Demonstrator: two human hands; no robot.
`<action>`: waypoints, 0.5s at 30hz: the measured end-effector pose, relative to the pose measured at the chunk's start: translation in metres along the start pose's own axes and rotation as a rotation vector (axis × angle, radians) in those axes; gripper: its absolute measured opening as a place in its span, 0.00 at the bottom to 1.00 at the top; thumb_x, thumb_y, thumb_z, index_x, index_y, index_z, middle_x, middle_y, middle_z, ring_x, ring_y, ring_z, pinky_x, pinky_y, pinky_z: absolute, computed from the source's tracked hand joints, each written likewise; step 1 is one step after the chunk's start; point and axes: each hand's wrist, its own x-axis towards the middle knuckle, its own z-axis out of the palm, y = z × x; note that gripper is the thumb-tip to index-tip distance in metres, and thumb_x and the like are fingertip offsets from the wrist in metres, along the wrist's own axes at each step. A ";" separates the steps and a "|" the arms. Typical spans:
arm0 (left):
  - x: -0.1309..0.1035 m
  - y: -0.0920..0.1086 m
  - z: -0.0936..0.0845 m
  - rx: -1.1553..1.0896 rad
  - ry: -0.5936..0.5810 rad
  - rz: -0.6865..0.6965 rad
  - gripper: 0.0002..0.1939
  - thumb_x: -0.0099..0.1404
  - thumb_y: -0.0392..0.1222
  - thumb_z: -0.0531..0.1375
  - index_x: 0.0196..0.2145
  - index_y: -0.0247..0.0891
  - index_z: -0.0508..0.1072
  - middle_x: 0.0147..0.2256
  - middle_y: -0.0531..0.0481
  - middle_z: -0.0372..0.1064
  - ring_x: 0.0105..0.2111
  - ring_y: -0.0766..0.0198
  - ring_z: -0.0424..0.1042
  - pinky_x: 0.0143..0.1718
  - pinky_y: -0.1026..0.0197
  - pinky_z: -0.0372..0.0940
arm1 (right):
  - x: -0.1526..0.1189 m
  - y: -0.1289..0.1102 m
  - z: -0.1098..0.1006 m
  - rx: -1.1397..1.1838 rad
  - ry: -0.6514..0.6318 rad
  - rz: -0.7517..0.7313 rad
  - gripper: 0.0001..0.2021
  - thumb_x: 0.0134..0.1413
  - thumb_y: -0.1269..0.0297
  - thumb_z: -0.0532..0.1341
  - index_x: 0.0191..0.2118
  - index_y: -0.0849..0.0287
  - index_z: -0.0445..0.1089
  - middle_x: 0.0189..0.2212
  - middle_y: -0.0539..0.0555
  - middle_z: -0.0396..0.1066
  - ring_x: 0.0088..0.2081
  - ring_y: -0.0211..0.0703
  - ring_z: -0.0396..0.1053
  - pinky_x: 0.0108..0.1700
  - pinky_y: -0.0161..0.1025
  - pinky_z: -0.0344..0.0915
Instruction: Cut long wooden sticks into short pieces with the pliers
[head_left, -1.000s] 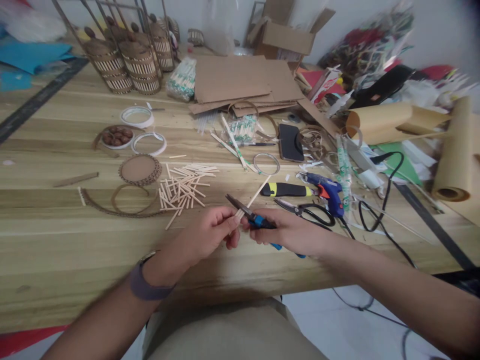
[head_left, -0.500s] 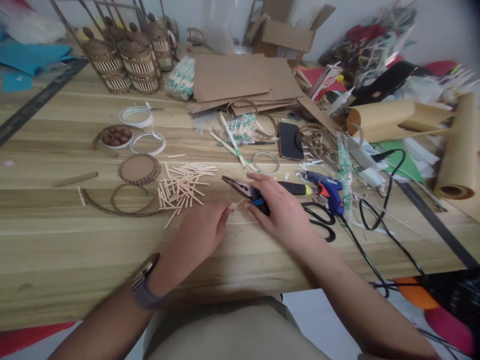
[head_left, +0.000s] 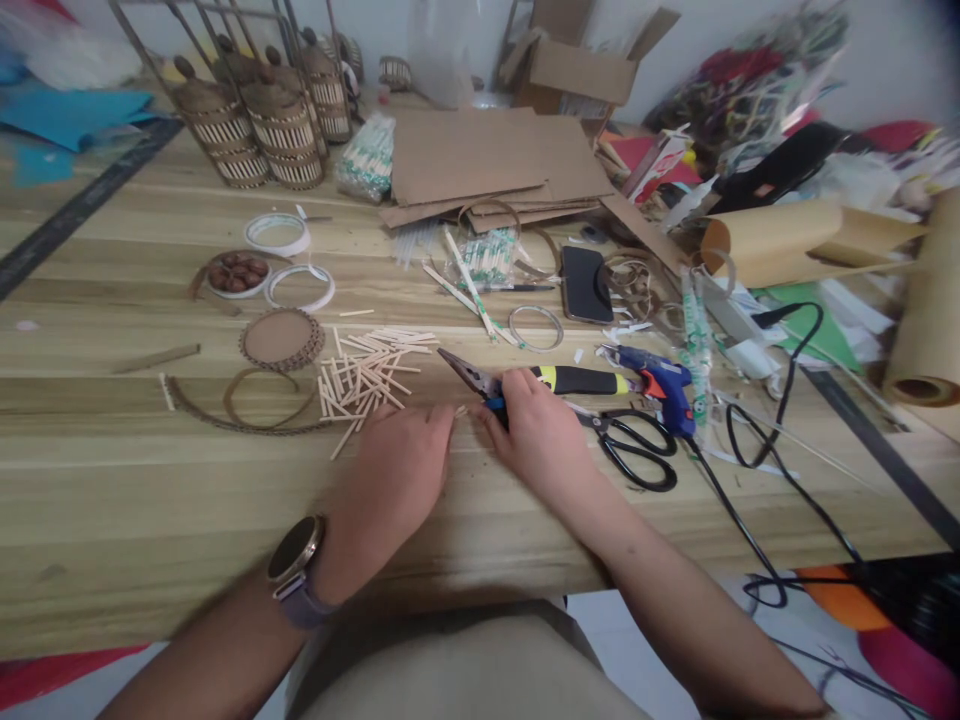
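My right hand (head_left: 544, 430) is wrapped round a pair of needle-nose pliers (head_left: 471, 376), whose jaws point up and to the left. Close beside it, my left hand (head_left: 405, 465) is closed in a pinch, with the pale tip of a short wooden stick (head_left: 460, 411) showing at its fingertips. Most of that stick is hidden by the fingers. Just beyond the left hand lies a loose pile of short wooden sticks (head_left: 367, 370). A round cardboard disc with a corrugated edge (head_left: 281, 338) rests left of the pile, near a curved corrugated strip (head_left: 232, 422).
Right of my hands are black-handled scissors (head_left: 637, 450), a yellow-and-black handled tool (head_left: 581, 380) and a blue glue gun (head_left: 664, 385) with its cord. Farther back are a phone (head_left: 587, 283), tape rolls (head_left: 276, 235), a bowl of brown nuts (head_left: 236, 272) and cardboard sheets (head_left: 465, 155).
My right hand with the pliers has come down and slightly left, showing more of the scissors and the yellow-and-black handle. The fingertips of both hands are closer together over the stick.
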 end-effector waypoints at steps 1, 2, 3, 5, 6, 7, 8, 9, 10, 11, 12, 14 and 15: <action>-0.001 0.001 0.000 0.011 -0.007 -0.005 0.17 0.72 0.33 0.45 0.38 0.36 0.73 0.32 0.39 0.76 0.33 0.49 0.75 0.39 0.51 0.62 | 0.000 -0.002 0.001 -0.022 -0.009 0.007 0.09 0.64 0.60 0.56 0.41 0.60 0.65 0.41 0.64 0.71 0.41 0.57 0.71 0.35 0.42 0.60; -0.002 0.003 0.000 0.018 -0.010 -0.013 0.17 0.72 0.33 0.45 0.38 0.35 0.73 0.31 0.38 0.76 0.33 0.49 0.75 0.40 0.51 0.62 | 0.001 -0.003 0.003 -0.043 -0.008 0.015 0.09 0.64 0.59 0.56 0.41 0.60 0.65 0.41 0.65 0.71 0.41 0.57 0.71 0.35 0.42 0.59; -0.002 0.005 0.001 0.020 -0.008 -0.018 0.17 0.72 0.34 0.45 0.38 0.35 0.74 0.30 0.38 0.76 0.32 0.49 0.75 0.40 0.51 0.61 | 0.002 -0.002 0.004 -0.059 0.001 0.027 0.09 0.64 0.59 0.56 0.41 0.60 0.65 0.41 0.65 0.71 0.40 0.57 0.71 0.35 0.42 0.59; -0.003 0.007 0.002 0.004 0.008 -0.022 0.18 0.73 0.34 0.44 0.37 0.35 0.74 0.29 0.38 0.75 0.31 0.51 0.74 0.42 0.50 0.61 | 0.005 0.003 0.005 -0.065 0.031 0.070 0.09 0.64 0.60 0.55 0.40 0.60 0.65 0.40 0.65 0.71 0.39 0.56 0.71 0.34 0.42 0.58; -0.003 0.007 0.002 -0.021 0.017 -0.025 0.18 0.73 0.35 0.44 0.37 0.35 0.74 0.29 0.39 0.75 0.31 0.52 0.74 0.43 0.51 0.60 | 0.007 0.008 0.003 -0.044 0.045 0.093 0.08 0.64 0.60 0.55 0.40 0.60 0.65 0.39 0.64 0.72 0.38 0.55 0.71 0.34 0.42 0.58; -0.002 0.005 0.002 -0.061 0.029 -0.033 0.18 0.74 0.36 0.45 0.37 0.35 0.74 0.29 0.39 0.75 0.31 0.53 0.74 0.43 0.51 0.60 | 0.008 0.013 0.000 -0.003 0.055 0.103 0.08 0.64 0.60 0.55 0.39 0.59 0.64 0.38 0.63 0.72 0.36 0.54 0.70 0.33 0.41 0.57; 0.000 0.003 0.001 -0.124 0.037 -0.055 0.17 0.74 0.37 0.46 0.38 0.35 0.74 0.30 0.40 0.76 0.31 0.53 0.74 0.43 0.52 0.60 | 0.009 0.019 -0.003 0.059 0.057 0.094 0.07 0.63 0.60 0.56 0.38 0.58 0.64 0.37 0.62 0.72 0.35 0.52 0.70 0.33 0.41 0.57; 0.002 0.000 0.001 -0.213 0.044 -0.096 0.17 0.74 0.39 0.47 0.38 0.36 0.74 0.29 0.41 0.76 0.31 0.54 0.74 0.41 0.54 0.61 | 0.009 0.024 -0.008 0.137 0.053 0.059 0.07 0.63 0.60 0.56 0.36 0.57 0.63 0.35 0.60 0.72 0.34 0.51 0.69 0.33 0.40 0.57; 0.004 -0.004 0.001 -0.336 0.043 -0.139 0.17 0.74 0.42 0.47 0.37 0.37 0.74 0.29 0.43 0.76 0.31 0.54 0.74 0.39 0.56 0.61 | 0.009 0.028 -0.013 0.222 0.036 0.003 0.07 0.62 0.60 0.57 0.35 0.56 0.62 0.34 0.57 0.71 0.34 0.49 0.69 0.34 0.39 0.58; 0.006 -0.009 0.001 -0.495 0.028 -0.174 0.17 0.74 0.46 0.48 0.37 0.38 0.73 0.29 0.45 0.76 0.31 0.55 0.74 0.37 0.57 0.61 | 0.008 0.031 -0.018 0.304 0.004 -0.061 0.06 0.62 0.60 0.57 0.34 0.55 0.62 0.32 0.55 0.71 0.34 0.47 0.68 0.34 0.38 0.58; 0.008 -0.013 0.002 -0.670 0.004 -0.189 0.18 0.74 0.50 0.48 0.36 0.38 0.73 0.30 0.46 0.77 0.31 0.56 0.75 0.37 0.58 0.62 | 0.006 0.032 -0.022 0.376 -0.041 -0.120 0.06 0.62 0.61 0.57 0.34 0.55 0.62 0.31 0.54 0.71 0.33 0.46 0.68 0.35 0.37 0.59; 0.011 -0.019 0.005 -0.967 -0.055 -0.181 0.20 0.72 0.55 0.50 0.37 0.39 0.73 0.31 0.48 0.78 0.33 0.57 0.76 0.37 0.59 0.64 | 0.003 0.030 -0.027 0.459 -0.132 -0.210 0.04 0.61 0.63 0.57 0.35 0.55 0.63 0.32 0.53 0.72 0.33 0.44 0.69 0.35 0.36 0.60; 0.012 -0.021 0.007 -1.060 -0.077 -0.168 0.20 0.71 0.57 0.52 0.37 0.38 0.73 0.32 0.48 0.78 0.34 0.56 0.76 0.38 0.59 0.65 | 0.001 0.027 -0.027 0.471 -0.164 -0.238 0.03 0.61 0.64 0.57 0.36 0.56 0.64 0.32 0.53 0.73 0.33 0.44 0.69 0.35 0.36 0.60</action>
